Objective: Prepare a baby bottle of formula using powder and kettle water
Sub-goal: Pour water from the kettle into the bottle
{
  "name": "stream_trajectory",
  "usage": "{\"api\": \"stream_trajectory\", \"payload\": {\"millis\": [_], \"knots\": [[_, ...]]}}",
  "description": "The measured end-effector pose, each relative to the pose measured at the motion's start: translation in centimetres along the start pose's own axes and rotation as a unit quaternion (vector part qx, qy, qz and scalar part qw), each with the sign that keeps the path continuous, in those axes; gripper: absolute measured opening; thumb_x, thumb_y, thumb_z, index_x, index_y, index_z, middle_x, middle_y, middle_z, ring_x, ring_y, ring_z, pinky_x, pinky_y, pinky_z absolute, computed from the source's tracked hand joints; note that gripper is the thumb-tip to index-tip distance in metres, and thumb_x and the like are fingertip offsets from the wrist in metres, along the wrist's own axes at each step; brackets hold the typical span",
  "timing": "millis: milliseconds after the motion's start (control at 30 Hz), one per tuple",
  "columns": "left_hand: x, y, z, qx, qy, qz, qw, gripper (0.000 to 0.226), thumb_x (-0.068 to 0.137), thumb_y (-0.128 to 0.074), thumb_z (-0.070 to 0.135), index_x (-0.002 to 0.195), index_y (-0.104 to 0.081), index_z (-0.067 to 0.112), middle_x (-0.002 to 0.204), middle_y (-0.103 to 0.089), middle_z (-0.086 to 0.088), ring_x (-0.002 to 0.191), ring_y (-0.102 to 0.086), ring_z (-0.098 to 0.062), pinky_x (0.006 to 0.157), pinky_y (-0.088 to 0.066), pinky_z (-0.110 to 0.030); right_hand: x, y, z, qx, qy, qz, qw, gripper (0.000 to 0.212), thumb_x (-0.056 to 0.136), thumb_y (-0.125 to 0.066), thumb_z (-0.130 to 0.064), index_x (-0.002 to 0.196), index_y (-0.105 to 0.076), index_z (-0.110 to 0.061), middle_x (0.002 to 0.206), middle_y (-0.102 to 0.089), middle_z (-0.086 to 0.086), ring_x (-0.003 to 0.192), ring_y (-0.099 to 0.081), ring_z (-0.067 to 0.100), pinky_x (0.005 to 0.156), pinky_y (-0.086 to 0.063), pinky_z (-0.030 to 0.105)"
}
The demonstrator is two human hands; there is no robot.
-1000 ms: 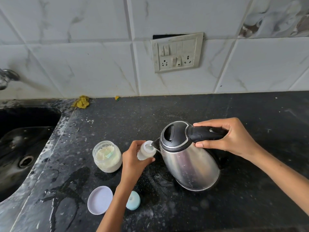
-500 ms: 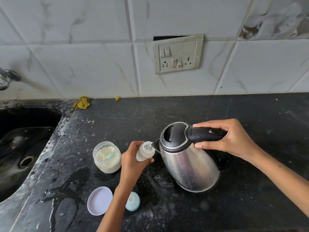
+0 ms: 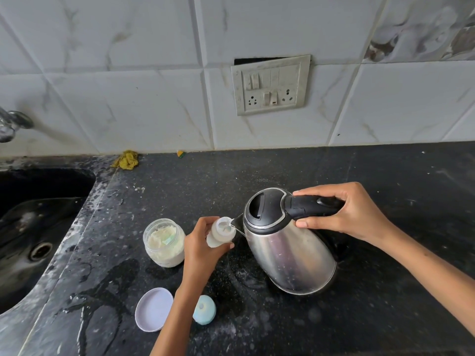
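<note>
The steel kettle (image 3: 288, 245), in the middle right of the frame, is the largest and probably the heaviest thing here, rigid and maybe hot on its metal body, so the black handle at the top is the safe place to hold; the right hand (image 3: 352, 214) has its fingers curled around this handle and tilts the kettle toward the left, with the spout just over the mouth of the baby bottle (image 3: 221, 232). The bottle, at the centre of the frame, is small, light and of pale plastic (it could slip easily if water runs on it), and the left hand (image 3: 203, 249) grips it around the body, tilted a little toward the spout. I judge the narrow opening asks for a slow, thin pour, because a spill would reach the fingers. Just left of the bottle stands the open powder jar (image 3: 164, 242), near enough to receive splashes. At the lower centre lie the jar's lid (image 3: 154, 309) and a small blue cap (image 3: 204, 309), on either side of the left forearm, not in the way. The black counter (image 3: 385, 317) looks wet in the lower left, and the sink (image 3: 38, 227) is at the left edge.
</note>
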State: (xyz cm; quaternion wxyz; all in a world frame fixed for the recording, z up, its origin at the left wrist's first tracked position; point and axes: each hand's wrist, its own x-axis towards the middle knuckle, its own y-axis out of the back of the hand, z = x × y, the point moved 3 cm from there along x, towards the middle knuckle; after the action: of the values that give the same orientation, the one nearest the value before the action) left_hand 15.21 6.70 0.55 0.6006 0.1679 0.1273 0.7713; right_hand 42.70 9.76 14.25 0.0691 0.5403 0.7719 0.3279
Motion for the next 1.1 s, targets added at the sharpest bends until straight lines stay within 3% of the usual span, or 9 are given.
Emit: {"api": "stream_trajectory", "payload": {"millis": [400, 567, 900, 1100], "knots": [[-0.3, 0.3, -0.3, 0.008, -0.007, 0.014, 1.0, 0.059, 0.057, -0.09, 0.012, 0.106, -0.059, 0.025, 0.102, -0.069, 0.013, 0.098, -0.064, -0.004, 0.083, -0.053, -0.023, 0.1, -0.4, -0.3, -0.01, -0.003, -0.002, 1.0, 0.049, 0.057, -0.091, -0.027, 0.102, -0.074, -0.032, 0.1, -0.074, -0.023, 0.096, -0.068, -0.005, 0.086, -0.049, 0.01], [-0.5, 0.4, -0.4, 0.007, -0.003, 0.016, 1.0, 0.059, 0.056, -0.091, 0.012, 0.105, -0.06, 0.025, 0.101, -0.069, 0.013, 0.097, -0.065, -0.003, 0.083, -0.052, -0.021, 0.2, -0.5, -0.4, -0.016, -0.006, -0.006, 1.0, 0.051, 0.057, -0.091, -0.03, 0.105, -0.076, -0.027, 0.101, -0.075, -0.017, 0.097, -0.069, -0.004, 0.088, -0.052, 0.016], [-0.4, 0.9, -0.4, 0.011, -0.001, 0.028, 1.0, 0.058, 0.057, -0.089, 0.009, 0.104, -0.059, 0.026, 0.099, -0.07, 0.014, 0.094, -0.066, -0.005, 0.08, -0.053, -0.021, 0.4, -0.7, -0.8, -0.021, -0.005, -0.01, 1.0, 0.05, 0.057, -0.092, -0.028, 0.104, -0.076, -0.028, 0.1, -0.075, -0.018, 0.096, -0.068, -0.005, 0.087, -0.051, 0.014], [-0.3, 1.1, -0.2, 0.014, -0.002, 0.031, 0.999, 0.057, 0.059, -0.088, 0.008, 0.103, -0.059, 0.028, 0.099, -0.069, 0.016, 0.094, -0.064, 0.0, 0.078, -0.05, -0.013, 0.6, -0.9, -0.9, -0.024, -0.005, -0.012, 1.0, 0.049, 0.057, -0.092, -0.026, 0.104, -0.076, -0.028, 0.1, -0.074, -0.021, 0.096, -0.067, -0.007, 0.086, -0.049, 0.01]]}}
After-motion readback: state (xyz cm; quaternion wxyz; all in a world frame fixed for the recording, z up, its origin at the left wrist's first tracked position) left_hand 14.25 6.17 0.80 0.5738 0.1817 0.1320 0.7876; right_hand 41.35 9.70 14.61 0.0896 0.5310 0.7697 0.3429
